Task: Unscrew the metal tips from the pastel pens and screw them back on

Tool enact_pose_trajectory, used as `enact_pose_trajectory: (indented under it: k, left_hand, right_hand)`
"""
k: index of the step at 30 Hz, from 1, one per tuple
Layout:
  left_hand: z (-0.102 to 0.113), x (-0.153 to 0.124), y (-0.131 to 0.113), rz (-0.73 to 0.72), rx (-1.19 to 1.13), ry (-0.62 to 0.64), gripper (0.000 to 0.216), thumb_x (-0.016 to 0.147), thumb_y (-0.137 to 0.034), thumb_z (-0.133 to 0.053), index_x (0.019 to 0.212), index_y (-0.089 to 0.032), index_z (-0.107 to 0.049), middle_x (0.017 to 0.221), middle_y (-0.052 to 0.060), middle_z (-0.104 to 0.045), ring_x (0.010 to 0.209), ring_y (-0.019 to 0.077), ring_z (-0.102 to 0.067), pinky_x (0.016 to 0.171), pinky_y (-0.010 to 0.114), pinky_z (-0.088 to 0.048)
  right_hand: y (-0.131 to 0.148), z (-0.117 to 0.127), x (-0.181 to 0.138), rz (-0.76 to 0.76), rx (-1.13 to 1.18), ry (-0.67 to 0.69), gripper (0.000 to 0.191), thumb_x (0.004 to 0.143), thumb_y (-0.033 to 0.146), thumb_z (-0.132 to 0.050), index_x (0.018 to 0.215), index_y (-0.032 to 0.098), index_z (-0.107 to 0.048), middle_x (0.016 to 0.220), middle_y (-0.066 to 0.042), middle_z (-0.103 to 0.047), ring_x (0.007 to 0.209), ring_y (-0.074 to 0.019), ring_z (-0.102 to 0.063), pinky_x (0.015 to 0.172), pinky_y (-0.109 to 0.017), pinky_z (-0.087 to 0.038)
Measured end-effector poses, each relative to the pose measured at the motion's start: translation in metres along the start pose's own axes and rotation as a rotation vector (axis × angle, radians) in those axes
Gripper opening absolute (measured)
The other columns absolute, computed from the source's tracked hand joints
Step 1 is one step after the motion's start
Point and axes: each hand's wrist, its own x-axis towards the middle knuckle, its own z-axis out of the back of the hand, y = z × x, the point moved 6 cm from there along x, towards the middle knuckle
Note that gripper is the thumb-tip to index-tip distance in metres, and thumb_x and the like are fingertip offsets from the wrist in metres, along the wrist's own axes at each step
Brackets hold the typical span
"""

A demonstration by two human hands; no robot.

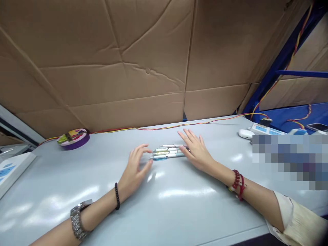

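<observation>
Several slim pens (167, 153) lie side by side on the light grey table, with white barrels and coloured clips, one blue and one yellowish. At their left ends is my left hand (137, 167), fingers curved and apart, nothing held between thumb and fingers. My right hand (196, 150) spreads its fingers over the right ends of the pens and hides them. Whether that palm touches the pens I cannot tell.
A round purple box (76, 139) sits at the back left. Red and yellow wires (164, 128) run along the cardboard wall (153, 51). Power strips (268, 129) (12, 171) lie at both sides, with a white mouse-like object (245, 134) at the right.
</observation>
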Motion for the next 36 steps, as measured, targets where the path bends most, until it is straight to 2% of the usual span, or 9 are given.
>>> enact_pose_trajectory:
  k: [4,9,11,14,18,21,23,31,36]
  left_hand:
    - [-0.003,0.013,0.016,0.066,-0.052,0.054,0.034,0.092,-0.033,-0.039,0.124,-0.024,-0.038,0.144,0.008,-0.028,0.132,0.0240,-0.027,0.106,0.046,-0.027]
    - [-0.024,0.014,0.012,-0.044,0.077,0.329,0.062,0.082,-0.031,-0.054,0.138,-0.025,-0.027,0.147,0.010,-0.024,0.136,0.0296,-0.018,0.107,0.049,-0.024]
    - [-0.024,0.013,0.013,-0.032,0.103,0.295,0.064,0.080,-0.029,-0.056,0.138,-0.024,-0.029,0.146,0.011,-0.022,0.135,0.0320,-0.018,0.105,0.049,-0.027]
    - [-0.020,0.013,0.015,-0.011,0.102,0.222,0.057,0.082,-0.026,-0.051,0.136,-0.023,-0.032,0.137,0.011,-0.034,0.129,0.0291,-0.030,0.102,0.047,-0.032]
    - [-0.016,0.011,0.015,0.017,0.137,0.128,0.054,0.085,-0.027,-0.048,0.136,-0.024,-0.030,0.126,0.010,-0.042,0.118,0.0286,-0.037,0.098,0.050,-0.035]
    - [-0.012,0.010,0.016,0.033,0.198,0.035,0.052,0.084,-0.026,-0.049,0.134,-0.026,-0.034,0.128,0.011,-0.036,0.120,0.0300,-0.034,0.098,0.052,-0.034]
    - [-0.013,0.010,0.015,0.010,0.209,0.058,0.048,0.085,-0.025,-0.048,0.131,-0.027,-0.038,0.129,0.009,-0.037,0.120,0.0293,-0.035,0.098,0.051,-0.034]
    - [-0.020,0.013,0.020,0.022,0.194,0.171,0.053,0.089,-0.027,-0.042,0.139,-0.024,-0.023,0.134,0.010,-0.036,0.125,0.0272,-0.033,0.102,0.050,-0.032]
    - [-0.021,0.013,0.024,0.039,0.281,0.141,0.047,0.089,-0.029,-0.041,0.136,-0.024,-0.034,0.143,0.012,-0.025,0.132,0.0307,-0.021,0.103,0.052,-0.029]
  right_hand:
    - [-0.008,-0.013,0.007,-0.069,0.068,0.099,0.061,0.096,0.047,-0.015,0.143,0.008,-0.021,0.148,-0.020,-0.018,0.137,-0.0306,-0.013,0.106,-0.055,-0.019]
    - [0.036,-0.031,0.008,0.149,0.091,0.172,0.063,0.091,0.052,-0.034,0.139,0.011,-0.032,0.145,-0.016,-0.029,0.135,-0.0301,-0.022,0.108,-0.050,-0.020]
    - [0.054,-0.034,0.008,0.221,0.092,0.161,0.066,0.087,0.048,-0.044,0.138,0.009,-0.031,0.143,-0.018,-0.031,0.133,-0.0304,-0.025,0.108,-0.049,-0.020]
    - [0.066,-0.034,0.012,0.272,0.093,0.113,0.056,0.088,0.039,-0.048,0.132,0.006,-0.037,0.136,-0.020,-0.041,0.128,-0.0295,-0.033,0.105,-0.048,-0.024]
    - [0.061,-0.031,0.025,0.346,0.103,0.076,0.040,0.086,0.040,-0.054,0.116,0.013,-0.050,0.121,-0.014,-0.052,0.114,-0.0238,-0.048,0.096,-0.037,-0.038]
    - [0.053,-0.029,0.038,0.406,0.092,0.065,0.031,0.087,0.037,-0.055,0.109,0.014,-0.053,0.117,-0.013,-0.054,0.114,-0.0236,-0.046,0.096,-0.038,-0.036]
    - [0.050,-0.028,0.045,0.433,0.079,0.062,0.030,0.088,0.036,-0.052,0.110,0.015,-0.054,0.118,-0.013,-0.054,0.118,-0.0249,-0.043,0.098,-0.041,-0.033]
    - [0.051,-0.027,0.044,0.423,0.027,0.133,0.071,0.084,0.061,-0.044,0.136,0.015,-0.034,0.137,-0.016,-0.041,0.127,-0.0303,-0.034,0.103,-0.055,-0.024]
    - [0.064,-0.036,0.031,0.284,-0.039,0.142,0.078,0.085,0.057,-0.043,0.139,0.003,-0.026,0.140,-0.026,-0.033,0.129,-0.0386,-0.027,0.102,-0.059,-0.020]
